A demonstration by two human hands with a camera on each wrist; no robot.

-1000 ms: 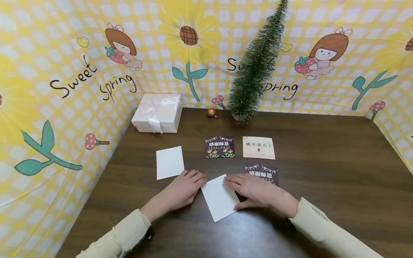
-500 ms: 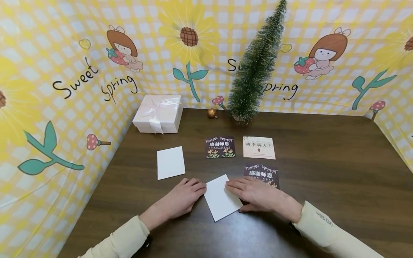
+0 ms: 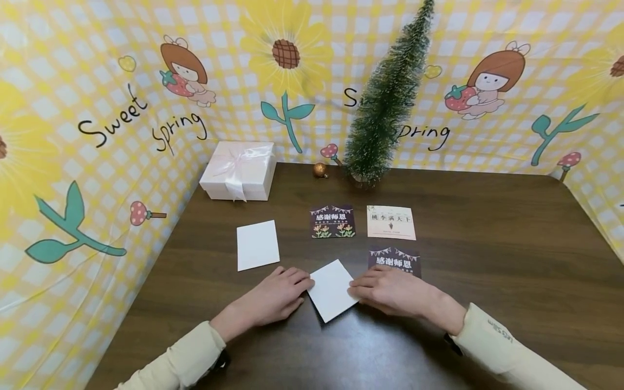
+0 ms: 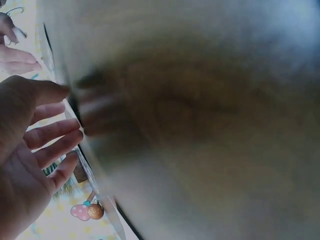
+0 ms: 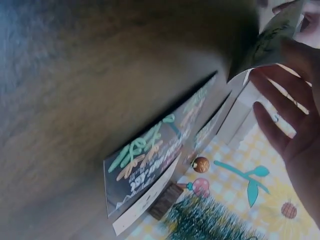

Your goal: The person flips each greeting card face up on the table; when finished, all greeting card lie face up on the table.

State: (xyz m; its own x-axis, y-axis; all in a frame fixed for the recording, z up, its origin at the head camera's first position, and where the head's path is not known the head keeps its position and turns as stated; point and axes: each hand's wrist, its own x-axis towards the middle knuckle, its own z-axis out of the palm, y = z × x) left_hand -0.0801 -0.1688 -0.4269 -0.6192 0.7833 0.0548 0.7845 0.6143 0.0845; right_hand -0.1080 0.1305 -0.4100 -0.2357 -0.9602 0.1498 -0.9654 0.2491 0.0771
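A blank white card (image 3: 332,291) lies between my two hands in the head view, one corner pointing toward me. My right hand (image 3: 402,291) pinches its right edge. The right wrist view shows the thumb on the printed underside (image 5: 270,44) of this card, which is tilted up off the table. My left hand (image 3: 275,297) has its fingertips right at the card's left corner. In the left wrist view the fingers (image 4: 57,132) are fairly straight and spread. Partly covered by my right hand is a dark printed card (image 3: 394,261).
Another blank white card (image 3: 258,245) lies at left. Farther back are a dark card (image 3: 333,222) and a cream card (image 3: 391,222). A white gift box (image 3: 239,170), a small gold ball (image 3: 319,170) and a small artificial tree (image 3: 380,108) stand along the table's (image 3: 512,244) back edge.
The card between my hands has shifted slightly back, its near edge rising. My right hand has moved a little right, its thumb now out of sight in the head view.
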